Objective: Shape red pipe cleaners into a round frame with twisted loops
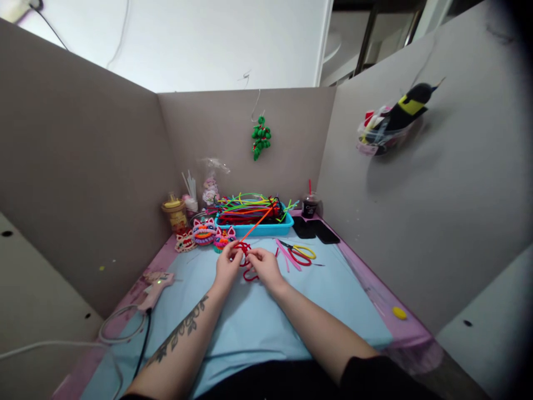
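Fingers of my left hand (227,264) are closed round a bundle of bent red pipe cleaners (245,248). From the other side, my right hand (264,266) pinches the same bundle. An orange pipe cleaner (257,223) rises from it at a slant toward the upper right. One red loop (250,276) hangs below the fingers, close over the blue cloth. Part of the bundle is hidden by my fingertips. Just right of my right hand lie pink strips (288,255) and scissors with red and yellow handles (300,254).
Behind my hands stands a blue tray (254,229) of colourful pipe cleaners. Finished animal-face pieces (204,231) sit left of it. A glue gun (156,289) with cables lies at left. Two dark phones (315,230) and a drink cup (310,205) are at right. Grey partitions enclose the table.
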